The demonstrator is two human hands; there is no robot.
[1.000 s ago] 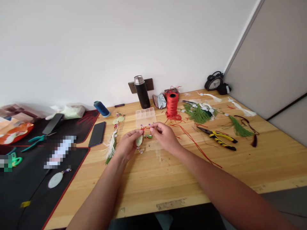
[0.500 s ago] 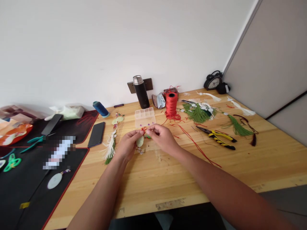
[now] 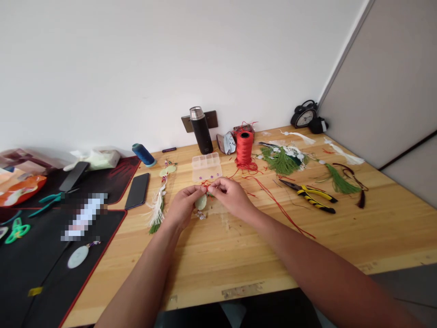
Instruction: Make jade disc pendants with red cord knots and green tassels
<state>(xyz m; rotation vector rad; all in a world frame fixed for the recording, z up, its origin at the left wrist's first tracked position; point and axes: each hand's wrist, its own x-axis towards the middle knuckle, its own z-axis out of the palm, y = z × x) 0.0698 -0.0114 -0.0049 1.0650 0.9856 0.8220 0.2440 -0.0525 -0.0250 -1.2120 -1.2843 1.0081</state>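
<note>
My left hand (image 3: 183,205) and my right hand (image 3: 229,193) meet above the middle of the table, both closed in a pinch. Between the fingertips is a red cord (image 3: 205,183), knotted or bunched; its exact shape is too small to make out. From it hangs a pale green pendant (image 3: 201,202), just under my left fingers. Below the pendant some small clear and purple beads (image 3: 200,215) show. Right behind my hands lies a clear compartment box (image 3: 206,166) with a few purple beads along its front.
A red cord spool (image 3: 244,150) and a black thermos (image 3: 201,132) stand behind. Yellow-black pliers (image 3: 309,196) and green tassels (image 3: 282,160) lie to the right. On the left are a phone (image 3: 137,191), a white tassel (image 3: 157,205), a blue thread spool (image 3: 144,155) and dark mats (image 3: 102,269).
The pale green pendant has shifted slightly to the right and turned below my fingers. My hands keep their pinch on the red cord in nearly the same place.
</note>
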